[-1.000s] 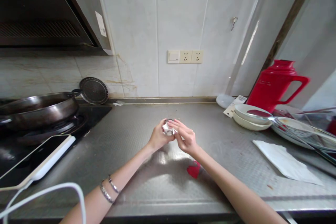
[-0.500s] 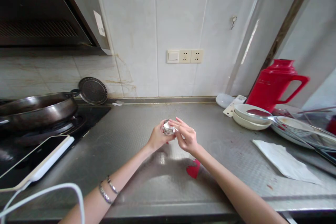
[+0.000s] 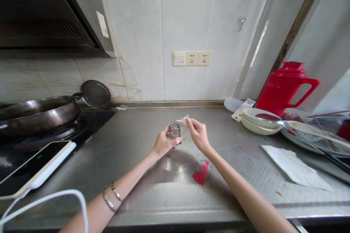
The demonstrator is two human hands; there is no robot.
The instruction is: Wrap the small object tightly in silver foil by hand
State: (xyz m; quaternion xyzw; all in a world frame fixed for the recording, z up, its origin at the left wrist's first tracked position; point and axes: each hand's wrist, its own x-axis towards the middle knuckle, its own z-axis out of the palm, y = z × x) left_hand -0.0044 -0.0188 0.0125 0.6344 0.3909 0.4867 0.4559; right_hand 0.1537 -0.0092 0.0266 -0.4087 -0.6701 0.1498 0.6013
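My left hand (image 3: 161,144) is closed around a small clear, faceted block-like object (image 3: 174,131) with dark lines on its face. I cannot make out what kind it is. Pinched between the thumb and fingers of my right hand (image 3: 199,133) is a crumpled piece of white tissue (image 3: 182,121). The tissue sits just above and to the right of the faceted object, apart from it. Below my hands, red scraps (image 3: 200,176) lie on the metal counter (image 3: 131,174), beside my right forearm.
On the left, a steel pan (image 3: 41,113) sits on the stove, with a phone (image 3: 32,169) and white cable (image 3: 54,193) nearer. To the right are a white napkin (image 3: 295,167), stacked bowls (image 3: 259,125), dishes and a red thermos jug (image 3: 281,89).
My right hand has drawn the tissue up and away from the faceted object, uncovering its face. My left hand stays nearly in place. More of the red scraps shows.
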